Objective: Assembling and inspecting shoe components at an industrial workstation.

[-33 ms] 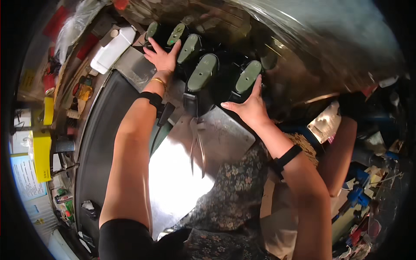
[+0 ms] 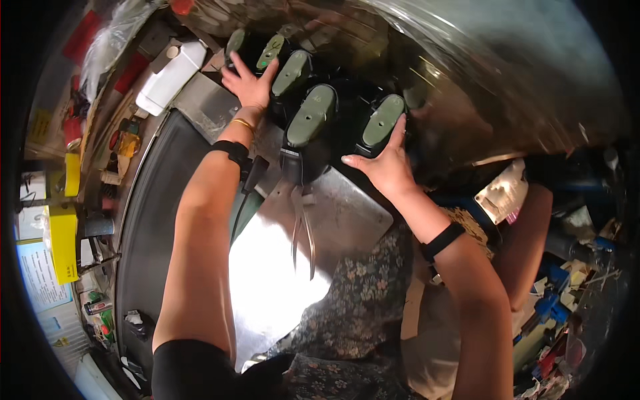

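Five green lasts [image 2: 310, 115] stand in a row; left hand [image 2: 248, 85] and right hand [image 2: 381, 167], fingers spread, press the ends.

Shoes [image 2: 311, 117] behind scissors [image 2: 301, 230] on table [image 2: 347, 213]

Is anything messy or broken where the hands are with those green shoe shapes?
Nothing looks broken or spilled. The green shoe forms stand in a tidy row, the left hand and right hand each resting on one. The scissors lie flat on the metal table. Only the shelf at left looks cluttered.
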Demonstrator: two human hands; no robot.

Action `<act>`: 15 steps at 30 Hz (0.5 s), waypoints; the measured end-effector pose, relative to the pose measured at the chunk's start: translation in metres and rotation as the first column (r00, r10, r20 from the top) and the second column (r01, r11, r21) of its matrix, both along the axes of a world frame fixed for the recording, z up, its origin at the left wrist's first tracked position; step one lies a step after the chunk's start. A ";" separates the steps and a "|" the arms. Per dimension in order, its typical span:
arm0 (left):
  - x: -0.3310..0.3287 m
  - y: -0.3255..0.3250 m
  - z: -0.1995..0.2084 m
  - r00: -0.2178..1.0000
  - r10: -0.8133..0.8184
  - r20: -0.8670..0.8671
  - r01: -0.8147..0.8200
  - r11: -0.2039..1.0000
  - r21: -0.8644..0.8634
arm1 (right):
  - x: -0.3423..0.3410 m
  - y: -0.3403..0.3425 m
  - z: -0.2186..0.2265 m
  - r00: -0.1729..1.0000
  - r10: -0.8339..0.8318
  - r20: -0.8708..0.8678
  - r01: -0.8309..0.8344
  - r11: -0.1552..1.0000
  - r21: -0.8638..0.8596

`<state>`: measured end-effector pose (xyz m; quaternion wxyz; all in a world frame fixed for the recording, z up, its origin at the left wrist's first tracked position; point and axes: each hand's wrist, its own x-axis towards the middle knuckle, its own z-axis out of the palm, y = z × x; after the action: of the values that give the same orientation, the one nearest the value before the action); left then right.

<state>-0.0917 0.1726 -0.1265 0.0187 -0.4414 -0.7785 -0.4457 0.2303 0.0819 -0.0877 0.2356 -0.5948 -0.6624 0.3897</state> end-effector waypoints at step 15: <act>0.072 -0.066 0.111 0.544 -0.466 0.698 0.602 0.796 0.063 | 0.043 0.028 0.040 0.889 0.453 0.066 -0.445 0.889 -0.102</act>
<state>-0.0195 0.1064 -0.0151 -0.4466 -0.4615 -0.5934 -0.4852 0.2730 0.1100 -0.0481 0.0843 -0.4515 -0.7748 0.4344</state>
